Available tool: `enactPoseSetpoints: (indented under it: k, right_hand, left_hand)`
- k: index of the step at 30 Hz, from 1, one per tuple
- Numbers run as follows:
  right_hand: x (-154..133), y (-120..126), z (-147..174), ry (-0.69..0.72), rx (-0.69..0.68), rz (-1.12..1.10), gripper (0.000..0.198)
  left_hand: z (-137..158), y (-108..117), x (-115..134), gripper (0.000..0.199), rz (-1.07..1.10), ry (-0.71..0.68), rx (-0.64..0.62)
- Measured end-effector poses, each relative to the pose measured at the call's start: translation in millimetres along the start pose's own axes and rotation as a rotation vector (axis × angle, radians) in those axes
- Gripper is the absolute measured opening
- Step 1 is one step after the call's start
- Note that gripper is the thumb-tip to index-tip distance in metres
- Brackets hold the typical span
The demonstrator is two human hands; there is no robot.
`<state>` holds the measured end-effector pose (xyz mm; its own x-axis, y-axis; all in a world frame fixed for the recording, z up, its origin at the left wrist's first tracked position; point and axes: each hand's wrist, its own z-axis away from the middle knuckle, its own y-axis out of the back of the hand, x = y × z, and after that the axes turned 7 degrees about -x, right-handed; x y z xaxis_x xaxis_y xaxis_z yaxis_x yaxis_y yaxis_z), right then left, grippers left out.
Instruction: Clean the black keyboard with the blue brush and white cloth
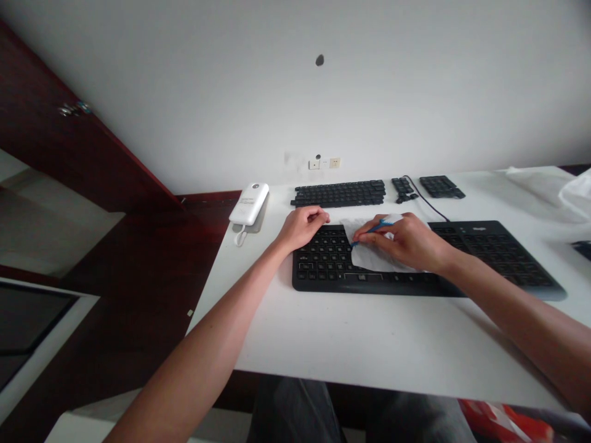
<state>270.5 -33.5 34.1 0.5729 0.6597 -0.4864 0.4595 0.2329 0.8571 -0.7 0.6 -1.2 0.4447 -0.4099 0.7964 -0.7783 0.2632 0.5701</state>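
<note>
A long black keyboard (369, 284) lies on the white table in front of me. My right hand (409, 240) is closed around a slim blue brush-like tool (379, 226), its tip pointing down at the keys left of the middle. Beneath that hand a thin white wipe (369, 263) is spread over the central keys, part of it bunched against the fingers. At the keyboard's upper left corner rests my left hand (302, 226), fingers curled in; whether anything is inside them is hidden.
Behind the keyboard lie a block of black keys (339, 194) and two smaller key blocks, one the number pad (441, 186). A white power bank (249, 204) with a short cable sits at the left edge. White plastic (549, 191) lies far right. A dark cord (429, 203) runs behind the keyboard.
</note>
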Motion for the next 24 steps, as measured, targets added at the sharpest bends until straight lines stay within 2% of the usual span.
enactPoseSetpoints:
  k: [4, 9, 17, 24]
  right_hand:
    - [0, 1, -1, -0.036, 0.001, 0.010, 0.038]
    - [-7, 7, 0, -0.012, -0.032, -0.040, 0.035]
    - [-2, 8, 0, -0.114, 0.157, -0.087, 0.038]
    - [0, -4, -4, -0.117, 0.076, -0.091, 0.034]
  left_hand:
    - [1, 0, 0, 0.032, 0.014, -0.010, 0.001]
    - [0, 0, 1, 0.031, 0.010, -0.004, 0.005]
    - [1, 1, 4, 0.031, -0.002, 0.010, 0.001]
    - [0, 0, 3, 0.031, -0.009, 0.005, -0.001]
